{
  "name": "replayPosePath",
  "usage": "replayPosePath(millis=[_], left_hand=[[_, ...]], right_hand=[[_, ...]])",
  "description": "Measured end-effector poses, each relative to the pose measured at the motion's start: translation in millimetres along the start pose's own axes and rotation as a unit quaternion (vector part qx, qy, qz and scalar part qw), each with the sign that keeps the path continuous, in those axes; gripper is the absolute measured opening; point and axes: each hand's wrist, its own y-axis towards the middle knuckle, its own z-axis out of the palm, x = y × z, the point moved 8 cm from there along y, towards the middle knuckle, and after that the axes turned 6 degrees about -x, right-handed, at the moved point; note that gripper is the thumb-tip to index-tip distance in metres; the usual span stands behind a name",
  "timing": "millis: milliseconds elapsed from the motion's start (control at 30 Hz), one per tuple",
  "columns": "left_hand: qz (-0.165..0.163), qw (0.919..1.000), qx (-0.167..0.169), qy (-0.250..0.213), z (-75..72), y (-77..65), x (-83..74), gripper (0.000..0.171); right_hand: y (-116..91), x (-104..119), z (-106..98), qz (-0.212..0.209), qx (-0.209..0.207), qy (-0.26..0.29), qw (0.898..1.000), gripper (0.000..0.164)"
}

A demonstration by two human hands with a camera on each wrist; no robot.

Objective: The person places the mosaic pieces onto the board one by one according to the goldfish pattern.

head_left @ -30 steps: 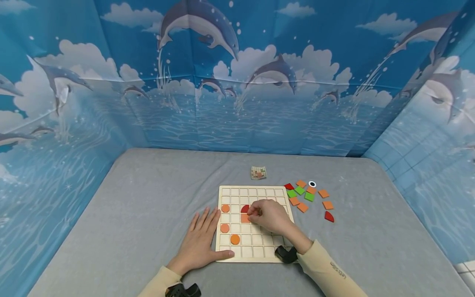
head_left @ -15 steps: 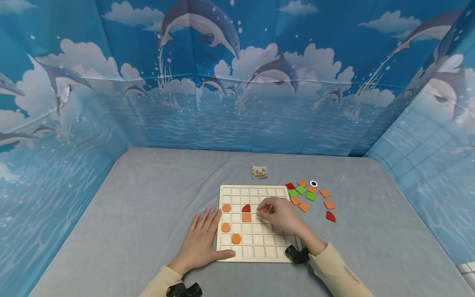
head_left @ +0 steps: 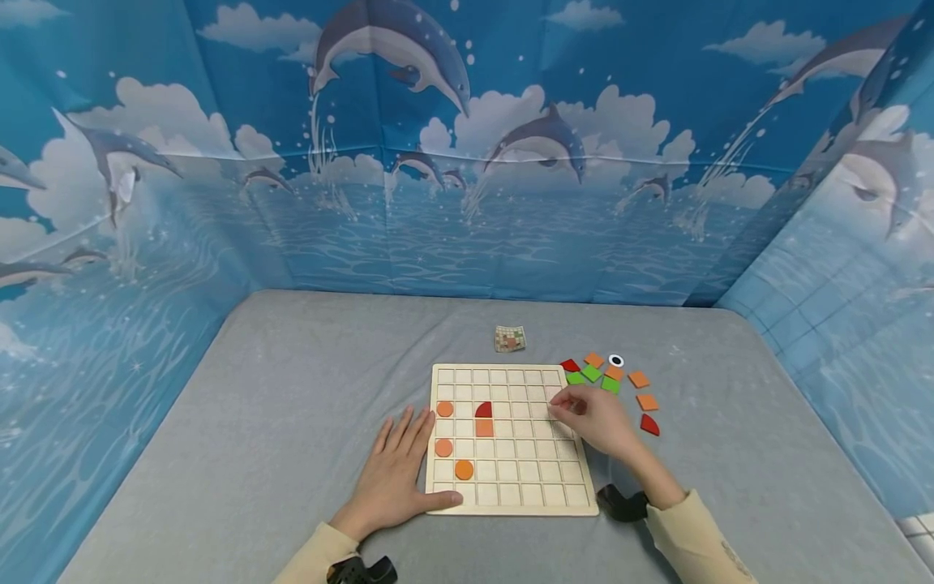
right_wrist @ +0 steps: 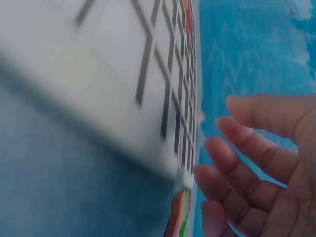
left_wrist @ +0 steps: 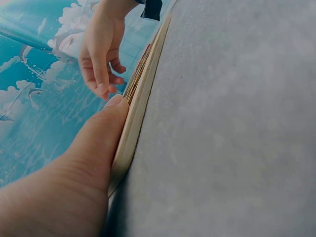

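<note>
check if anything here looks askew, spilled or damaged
Nothing stands out: the orange discs appear seated in cells of the wooden grid board, and the loose square tiles to its right simply lie scattered.

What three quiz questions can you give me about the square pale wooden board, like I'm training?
1. Head view: what lies directly below the flat red quarter-circle on the square pale wooden board: (a) flat green square, (b) flat orange square, (c) round white piece?
2. True or false: the bare left hand touches the board.
3. How many flat orange discs can you see on the board?

Key: 1 b; 2 true; 3 three.
</note>
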Motion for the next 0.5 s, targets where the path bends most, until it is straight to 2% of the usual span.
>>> replayPosePath(millis=[233,500], left_hand=[[-0.006,0.9999,0.013,0.005,1.5,-0.1,1.3,0.116],[-0.002,1.0,0.006,0.007,2.4,-0.5,2.3,0.116]], right_hand=[[-7,-19,-16,0.035,-0.022,-0.009,0.999,0.017],[-11,-43,-27,0.036,-0.052,-0.051,0.997,0.025]])
